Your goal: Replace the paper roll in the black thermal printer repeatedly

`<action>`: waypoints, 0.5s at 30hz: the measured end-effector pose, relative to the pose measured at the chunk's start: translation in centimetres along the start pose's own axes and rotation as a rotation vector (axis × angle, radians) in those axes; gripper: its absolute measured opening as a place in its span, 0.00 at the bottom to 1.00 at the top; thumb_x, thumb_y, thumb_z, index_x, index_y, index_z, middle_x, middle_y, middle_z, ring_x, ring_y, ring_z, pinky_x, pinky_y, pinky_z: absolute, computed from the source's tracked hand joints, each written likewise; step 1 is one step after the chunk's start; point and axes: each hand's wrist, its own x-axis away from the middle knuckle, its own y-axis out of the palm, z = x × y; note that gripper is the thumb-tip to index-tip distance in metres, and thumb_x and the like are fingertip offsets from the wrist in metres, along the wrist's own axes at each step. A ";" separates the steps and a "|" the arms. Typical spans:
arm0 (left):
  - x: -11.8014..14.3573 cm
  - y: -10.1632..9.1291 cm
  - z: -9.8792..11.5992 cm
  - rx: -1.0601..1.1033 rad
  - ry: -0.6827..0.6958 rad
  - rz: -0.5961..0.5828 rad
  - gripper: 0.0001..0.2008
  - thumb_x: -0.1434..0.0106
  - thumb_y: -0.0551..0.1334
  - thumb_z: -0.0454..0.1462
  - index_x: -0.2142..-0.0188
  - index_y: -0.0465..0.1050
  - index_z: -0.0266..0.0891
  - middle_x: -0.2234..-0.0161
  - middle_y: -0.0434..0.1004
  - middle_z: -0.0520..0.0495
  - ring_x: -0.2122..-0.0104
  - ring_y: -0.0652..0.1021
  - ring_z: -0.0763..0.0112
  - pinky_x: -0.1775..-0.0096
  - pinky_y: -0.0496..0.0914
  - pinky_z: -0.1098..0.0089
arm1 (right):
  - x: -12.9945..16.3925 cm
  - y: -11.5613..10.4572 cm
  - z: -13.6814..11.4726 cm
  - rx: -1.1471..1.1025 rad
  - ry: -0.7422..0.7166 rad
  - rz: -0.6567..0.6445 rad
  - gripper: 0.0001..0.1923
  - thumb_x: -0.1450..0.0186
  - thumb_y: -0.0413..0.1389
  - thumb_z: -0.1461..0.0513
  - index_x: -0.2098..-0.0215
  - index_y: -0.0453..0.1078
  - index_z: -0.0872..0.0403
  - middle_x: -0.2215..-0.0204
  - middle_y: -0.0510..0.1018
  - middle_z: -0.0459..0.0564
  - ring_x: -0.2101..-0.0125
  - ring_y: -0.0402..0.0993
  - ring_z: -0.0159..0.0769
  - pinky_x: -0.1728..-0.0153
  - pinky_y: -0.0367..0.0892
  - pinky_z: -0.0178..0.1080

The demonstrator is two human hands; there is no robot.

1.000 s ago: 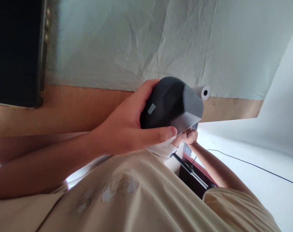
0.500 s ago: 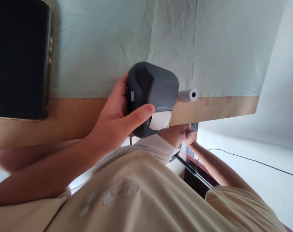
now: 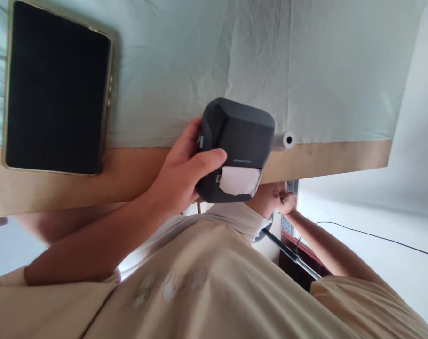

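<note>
While the L hand (image 3: 180,172), half-open round it, grips the blk device (image 3: 238,134) above the surface (image 3: 344,153) edge, best keep thumb off the paper strip (image 3: 239,180), grip firm; R hand (image 3: 286,202) curled nr thigh (image 3: 263,200), can't tell if empty.

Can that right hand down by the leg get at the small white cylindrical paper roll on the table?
Probably yes: the curled right hand sits close by, and the white paper roll has its end uncovered. It would need to rise past the brown wooden table edge first.
</note>
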 end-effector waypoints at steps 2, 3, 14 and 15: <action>0.0 0.0 0.3 0.071 -0.033 -0.010 0.18 0.46 0.65 0.35 0.54 0.71 0.39 0.70 0.78 0.52 0.75 0.78 0.72 0.76 0.73 0.74 | 0.2 -0.3 -0.2 0.002 0.006 0.001 0.20 0.30 0.51 0.51 0.56 0.70 0.60 0.60 0.73 0.51 0.58 0.70 0.27 0.55 0.71 0.33; 0.0 0.0 0.4 0.095 -0.035 -0.016 0.15 0.45 0.64 0.37 0.57 0.73 0.38 0.72 0.77 0.52 0.75 0.79 0.71 0.75 0.74 0.73 | 0.2 -0.4 -0.3 -0.001 0.009 0.003 0.20 0.30 0.51 0.50 0.56 0.70 0.60 0.60 0.73 0.51 0.58 0.71 0.27 0.55 0.71 0.33; 1.0 1.1 1.4 0.064 -0.072 0.073 0.18 0.34 0.52 0.48 0.64 0.74 0.40 0.68 0.81 0.48 0.51 0.80 0.60 0.60 0.80 0.66 | 0.9 0.1 -1.4 -0.166 0.053 0.177 0.21 0.32 0.54 0.51 0.56 0.69 0.63 0.61 0.73 0.51 0.59 0.70 0.27 0.55 0.71 0.35; 1.0 1.1 1.4 0.043 -0.067 0.050 0.16 0.35 0.54 0.48 0.63 0.74 0.40 0.66 0.81 0.48 0.48 0.79 0.60 0.58 0.80 0.66 | 1.1 0.2 -1.5 -0.187 0.055 0.207 0.21 0.32 0.54 0.51 0.56 0.69 0.63 0.62 0.73 0.51 0.59 0.70 0.26 0.56 0.71 0.34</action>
